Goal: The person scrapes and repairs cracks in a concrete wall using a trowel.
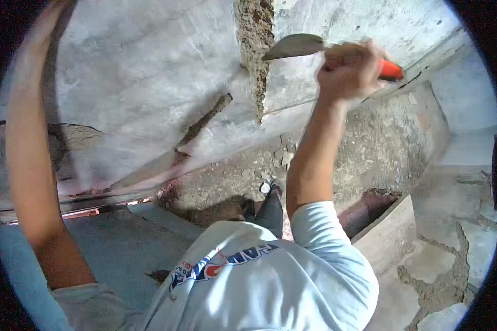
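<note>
My right hand (pixel 350 70) is closed around the red handle of a trowel (pixel 294 47), its metal blade pointing left. The blade tip lies over or beside a rough, vertical strip of exposed mortar (pixel 255 41) in the pale wall (pixel 149 55); whether it touches cannot be seen. My left arm reaches up along the left edge of the view, and the fingers of that hand are outside the frame. A short dark diagonal gouge (pixel 204 118) marks the wall between my arms.
Rubble and broken chips cover the floor (pixel 232 179) around my feet. At the lower right stands an open box-like trough (pixel 389 231). Beyond it are slabs with rough joints (pixel 442 276). A bluish panel (pixel 121 243) lies at the lower left.
</note>
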Available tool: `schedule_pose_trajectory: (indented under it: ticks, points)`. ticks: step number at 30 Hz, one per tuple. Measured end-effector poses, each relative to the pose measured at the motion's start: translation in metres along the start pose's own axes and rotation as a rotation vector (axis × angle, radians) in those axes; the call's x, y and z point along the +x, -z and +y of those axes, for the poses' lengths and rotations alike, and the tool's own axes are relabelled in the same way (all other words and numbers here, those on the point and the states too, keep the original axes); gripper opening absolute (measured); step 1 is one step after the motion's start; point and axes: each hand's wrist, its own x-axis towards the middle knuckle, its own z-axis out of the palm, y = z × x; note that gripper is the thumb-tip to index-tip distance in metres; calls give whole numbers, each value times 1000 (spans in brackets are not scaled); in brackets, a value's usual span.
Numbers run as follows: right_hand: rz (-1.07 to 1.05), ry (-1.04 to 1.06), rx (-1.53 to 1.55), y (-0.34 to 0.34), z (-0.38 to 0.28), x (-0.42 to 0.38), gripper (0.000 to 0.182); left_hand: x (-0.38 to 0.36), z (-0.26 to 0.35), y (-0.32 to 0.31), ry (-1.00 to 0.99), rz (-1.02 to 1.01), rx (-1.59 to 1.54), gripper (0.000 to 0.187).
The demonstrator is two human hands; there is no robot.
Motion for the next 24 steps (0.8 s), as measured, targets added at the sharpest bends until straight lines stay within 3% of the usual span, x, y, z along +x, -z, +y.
schedule_pose_trajectory:
  ticks: [2,3,5,6,8,11,13,15,17,18,20,23,24]
  points:
    - [-163,-30,145,19,-18,31,15,-1,5,0,16,8,58,63]
    - [-125,174,-17,23,-10,29,10,-5,5,-1,47,-6,63,63]
    - [29,602,-460,35,52,12,17,-7,0,-2,44,-20,97,63]
    - [111,293,-242,17,68,-15,18,-4,-7,-2,9,-15,131,63]
    - [100,42,10,8,58,-22,19,-5,-10,0,-1,-11,139,63]
    - [31,9,-11,-10,-14,14,16,-11,-17,-23,41,98,70,61]
    - [-110,-38,71,24,-20,34,15,-6,-31,-24,-77,121,187,61]
    - [24,56,77,47,39,9,14,-5,-31,-21,-129,125,225,62]
    - [189,49,90,18,69,-32,12,-7,-19,-12,-120,111,186,62]
    - [144,-81,139,-9,37,-37,12,-8,-15,-5,-75,82,185,62]
    - [177,-137,125,-6,16,-16,8,-8,-3,1,-3,21,152,61]
    - [46,81,-70,30,-12,23,27,-7,-6,2,5,-15,236,60]
    - [-110,-66,337,46,-17,31,30,-8,-4,0,25,13,215,60]
